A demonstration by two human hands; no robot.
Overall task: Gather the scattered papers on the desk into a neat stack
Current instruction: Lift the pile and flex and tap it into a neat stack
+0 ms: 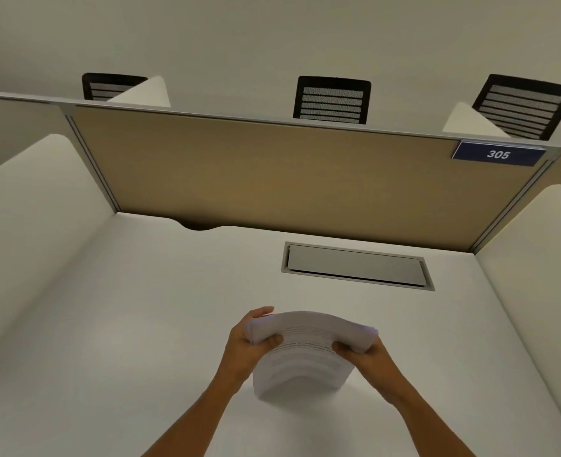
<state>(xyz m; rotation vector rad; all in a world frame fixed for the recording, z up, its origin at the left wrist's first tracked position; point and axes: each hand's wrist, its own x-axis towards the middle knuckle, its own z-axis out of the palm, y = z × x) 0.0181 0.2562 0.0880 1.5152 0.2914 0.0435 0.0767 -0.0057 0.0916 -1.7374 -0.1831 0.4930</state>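
A white side divider [38, 225] walls off the left of the carrel, rising from the bench [134, 324], a plain white surface that fills the lower part of the view. At the back left edge of the bench is a dark curved cable cut-out [200, 225]. Behind it stands a tan fabric back panel [272, 179] in a pale metal frame, spanning the whole width.

Over the panel's top edge three black mesh chair backs show against a pale wall: one at the left [109, 87], one in the middle [331, 100] and one at the right [523, 107].

Near the front middle of the bench, the left hand [249, 347] is closed on the left edge of a stack of papers [305, 351], thumb on the near face and fingers curled behind. The stack is held on end, its top bowed over towards the viewer and its lower edge down at the bench; faint printed lines show on the facing sheet. The right hand [368, 356] grips the right edge the same way.

Beyond the papers, set into the bench, is a grey hinged cable flap [355, 265]. At the panel's upper right corner is a dark blue plate [498, 154] reading 305, and a second white divider [543, 258] closes the right side
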